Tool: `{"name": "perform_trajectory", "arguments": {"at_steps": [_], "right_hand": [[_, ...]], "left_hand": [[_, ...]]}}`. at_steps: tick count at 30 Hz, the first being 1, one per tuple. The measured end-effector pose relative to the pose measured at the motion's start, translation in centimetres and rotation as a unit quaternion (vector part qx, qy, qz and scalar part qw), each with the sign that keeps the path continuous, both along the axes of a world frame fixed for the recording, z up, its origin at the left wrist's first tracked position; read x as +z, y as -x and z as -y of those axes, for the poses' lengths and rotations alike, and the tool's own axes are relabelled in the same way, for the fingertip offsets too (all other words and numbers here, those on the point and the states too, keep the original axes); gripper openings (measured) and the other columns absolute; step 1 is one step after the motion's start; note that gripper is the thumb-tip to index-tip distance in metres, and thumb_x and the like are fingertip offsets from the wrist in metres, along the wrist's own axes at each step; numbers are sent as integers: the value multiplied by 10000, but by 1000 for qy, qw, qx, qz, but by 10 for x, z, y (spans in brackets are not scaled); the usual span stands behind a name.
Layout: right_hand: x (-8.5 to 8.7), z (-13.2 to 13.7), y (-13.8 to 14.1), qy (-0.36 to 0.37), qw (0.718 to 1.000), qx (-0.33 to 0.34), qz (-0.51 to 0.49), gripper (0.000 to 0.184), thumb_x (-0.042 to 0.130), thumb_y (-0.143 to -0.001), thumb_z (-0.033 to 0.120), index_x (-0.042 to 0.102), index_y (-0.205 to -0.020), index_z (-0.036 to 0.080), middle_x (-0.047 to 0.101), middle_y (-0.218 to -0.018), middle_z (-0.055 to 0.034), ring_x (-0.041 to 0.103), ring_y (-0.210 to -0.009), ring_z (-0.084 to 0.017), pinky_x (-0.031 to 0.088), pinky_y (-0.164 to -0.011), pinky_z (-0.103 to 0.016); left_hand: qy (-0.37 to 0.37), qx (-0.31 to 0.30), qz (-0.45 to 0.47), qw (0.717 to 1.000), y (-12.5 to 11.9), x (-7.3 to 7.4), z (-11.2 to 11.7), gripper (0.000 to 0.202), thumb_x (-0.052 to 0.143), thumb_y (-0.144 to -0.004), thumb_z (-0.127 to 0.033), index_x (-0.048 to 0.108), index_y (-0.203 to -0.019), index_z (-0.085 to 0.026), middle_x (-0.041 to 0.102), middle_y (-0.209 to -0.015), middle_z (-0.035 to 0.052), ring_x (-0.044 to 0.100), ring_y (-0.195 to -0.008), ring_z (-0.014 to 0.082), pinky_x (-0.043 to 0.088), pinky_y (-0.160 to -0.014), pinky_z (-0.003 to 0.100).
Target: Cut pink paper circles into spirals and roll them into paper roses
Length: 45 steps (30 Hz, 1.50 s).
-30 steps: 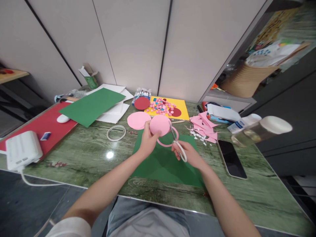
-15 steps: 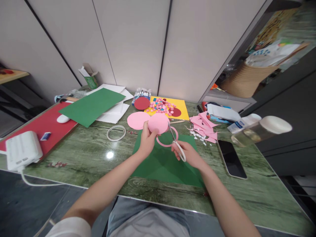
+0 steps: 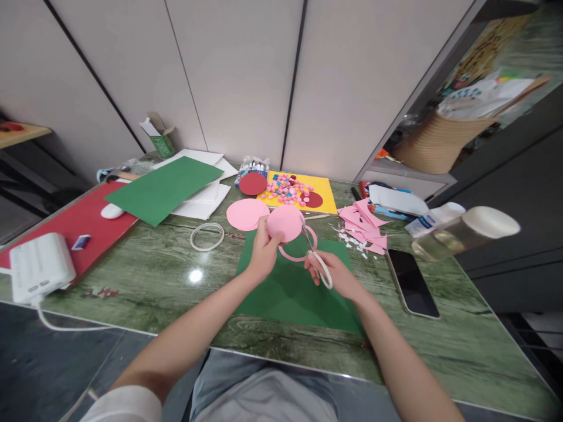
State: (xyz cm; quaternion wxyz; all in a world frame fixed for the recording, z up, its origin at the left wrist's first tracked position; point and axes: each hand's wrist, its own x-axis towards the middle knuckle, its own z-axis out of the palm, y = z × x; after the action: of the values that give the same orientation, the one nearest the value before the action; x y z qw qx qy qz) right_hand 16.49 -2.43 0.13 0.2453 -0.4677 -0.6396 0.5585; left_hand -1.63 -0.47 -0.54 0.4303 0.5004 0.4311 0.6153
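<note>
A pink paper circle (image 3: pixel 285 223) is pinched at its lower left edge by my left hand (image 3: pixel 264 249). My right hand (image 3: pixel 332 271) is closed around the white handles of a pair of scissors (image 3: pixel 324 271), whose blades point up at the circle's right edge. Below them a pink paper ring (image 3: pixel 292 253) hangs or lies over a green sheet (image 3: pixel 303 299); which one I cannot tell. Just left of the held circle, more pink circles (image 3: pixel 246 214) rest overlapped on the table.
Behind lies a yellow sheet (image 3: pixel 328 190) with small pink pieces (image 3: pixel 285 189). Pink scraps (image 3: pixel 363 225), a phone (image 3: pixel 413 284) and a lidded bottle (image 3: pixel 466 231) stand or lie rightward. Leftward are a white ring (image 3: pixel 207 237), a green sheet (image 3: pixel 165 187) and a power bank (image 3: pixel 41 266).
The held pink circle and my left hand have shifted slightly right and down, toward the scissors. My right hand stays nearly in place.
</note>
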Motion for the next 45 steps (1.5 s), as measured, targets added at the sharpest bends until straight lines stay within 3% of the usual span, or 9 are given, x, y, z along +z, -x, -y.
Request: {"name": "perform_trajectory", "arguments": {"at_steps": [13, 20, 27, 35, 45], "right_hand": [[-2, 0, 0, -10, 1000, 8, 12, 402, 426, -836, 545, 515, -731, 168, 475, -541, 29, 471, -456, -91, 351, -435, -207], [-1, 0, 2, -4, 1000, 2, 14, 406, 442, -824, 553, 521, -729, 167, 470, -531, 35, 473, -443, -91, 330, -411, -204], [2, 1, 1, 0, 1000, 0, -2, 423, 426, -826, 566, 521, -731, 165, 473, -537, 34, 474, -450, -89, 344, -424, -205], [-1, 0, 0, -3, 1000, 3, 3, 412, 432, -829, 558, 516, -726, 168, 474, -537, 33, 476, -452, -91, 339, -425, -204], [-1, 0, 0, -5, 1000, 5, 8, 390, 436, -838, 533, 519, -724, 170, 475, -535, 35, 471, -448, -89, 339, -432, -205]], "left_hand": [[7, 22, 6, 1000, 2, 0, -3, 193, 483, -739, -184, 435, -926, -190, 436, -868, 4, 450, -701, 105, 434, -549, 192], [7, -6, 18, 1000, 0, -2, -3, 330, 530, -735, -226, 393, -1034, -204, 448, -969, 26, 490, -783, 134, 453, -581, 214], [-4, 24, -47, 999, 3, -3, -1, 329, 516, -710, -187, 440, -1030, -199, 483, -973, 21, 469, -927, 170, 415, -828, 285], [0, 9, 14, 1000, 1, -3, -3, 331, 529, -705, -191, 409, -1013, -206, 432, -980, 34, 456, -869, 158, 463, -602, 212], [-1, 7, 27, 1000, 1, -2, -3, 259, 524, -743, -218, 418, -978, -195, 444, -933, 25, 478, -795, 132, 470, -572, 202]]}}
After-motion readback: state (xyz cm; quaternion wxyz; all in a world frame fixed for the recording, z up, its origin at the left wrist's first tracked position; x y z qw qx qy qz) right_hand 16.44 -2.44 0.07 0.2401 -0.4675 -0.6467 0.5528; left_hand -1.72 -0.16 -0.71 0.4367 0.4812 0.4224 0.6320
